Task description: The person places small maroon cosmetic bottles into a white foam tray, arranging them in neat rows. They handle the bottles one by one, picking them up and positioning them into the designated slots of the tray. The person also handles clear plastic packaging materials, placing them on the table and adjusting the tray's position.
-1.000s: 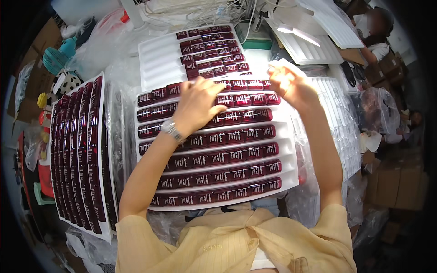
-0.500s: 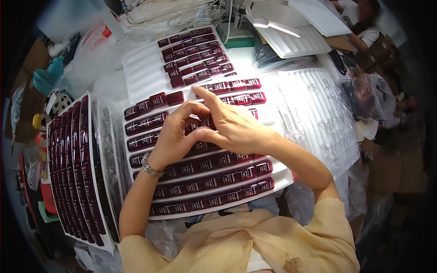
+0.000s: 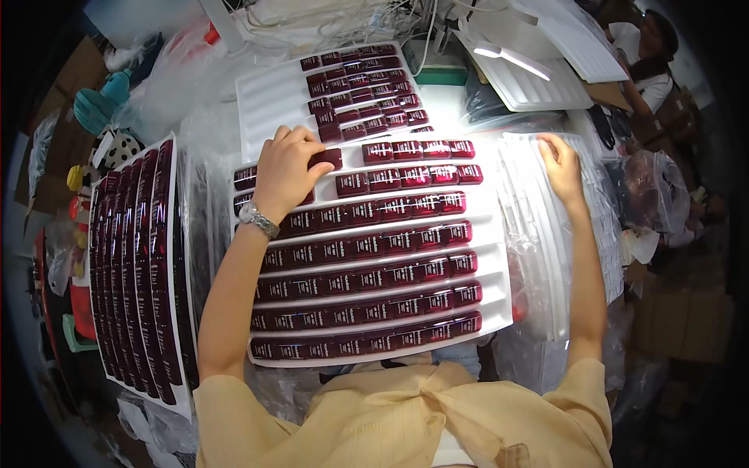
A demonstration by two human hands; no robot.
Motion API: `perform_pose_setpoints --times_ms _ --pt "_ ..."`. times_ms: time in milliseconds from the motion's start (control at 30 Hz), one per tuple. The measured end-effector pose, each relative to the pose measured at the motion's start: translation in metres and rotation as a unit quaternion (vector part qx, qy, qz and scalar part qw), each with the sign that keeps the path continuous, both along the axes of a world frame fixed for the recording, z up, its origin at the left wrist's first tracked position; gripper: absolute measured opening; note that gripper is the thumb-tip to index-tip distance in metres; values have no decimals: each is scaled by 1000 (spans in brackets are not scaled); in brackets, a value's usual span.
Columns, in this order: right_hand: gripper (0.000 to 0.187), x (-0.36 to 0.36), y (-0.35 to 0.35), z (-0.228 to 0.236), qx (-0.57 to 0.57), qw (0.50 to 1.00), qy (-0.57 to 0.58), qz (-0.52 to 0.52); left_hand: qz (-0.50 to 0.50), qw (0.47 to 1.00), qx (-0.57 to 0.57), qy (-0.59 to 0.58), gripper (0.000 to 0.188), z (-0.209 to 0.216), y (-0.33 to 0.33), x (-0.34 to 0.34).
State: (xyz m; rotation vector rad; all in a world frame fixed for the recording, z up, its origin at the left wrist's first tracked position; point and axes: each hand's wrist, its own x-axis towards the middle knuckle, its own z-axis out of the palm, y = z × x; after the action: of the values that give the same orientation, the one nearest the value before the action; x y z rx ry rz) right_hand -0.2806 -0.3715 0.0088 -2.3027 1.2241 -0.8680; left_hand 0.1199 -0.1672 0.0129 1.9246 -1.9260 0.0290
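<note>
My left hand [image 3: 290, 168] is closed with thumb and fingers at a glossy dark red block [image 3: 326, 158] in the top row of a white grooved tray [image 3: 495, 288]. No white print shows on that block, unlike its neighbours. Rows of dark red printed blocks [image 3: 367, 273] lie in the tray's grooves; my left hand and wrist cover part of the upper left rows. Out to the right, my right hand [image 3: 563, 168] is over a stack of white trays [image 3: 538, 234] with clear plastic pieces. Its fingertips are drawn together, and anything small between them cannot be made out.
Behind stands another white tray [image 3: 269, 101], partly filled with dark red blocks. A filled tray [image 3: 140, 265] leans steeply at the left. A lit lamp [image 3: 511, 61] and pale trays [image 3: 530, 82] are at the back right. A person [image 3: 647, 58] sits beyond.
My hands have come apart from over the tray's middle. The right has swung out to the white trays; the left has moved up to the top row's dark red block. The view has shifted slightly.
</note>
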Motion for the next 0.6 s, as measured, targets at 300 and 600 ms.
perform_pose_setpoints --times_ms 300,600 --pt "44 169 137 56 57 983 15 172 -139 901 -3 410 29 22 7 -75" --pt "50 -38 7 35 -70 965 185 -173 -34 997 -19 68 27 3 -17 -28"
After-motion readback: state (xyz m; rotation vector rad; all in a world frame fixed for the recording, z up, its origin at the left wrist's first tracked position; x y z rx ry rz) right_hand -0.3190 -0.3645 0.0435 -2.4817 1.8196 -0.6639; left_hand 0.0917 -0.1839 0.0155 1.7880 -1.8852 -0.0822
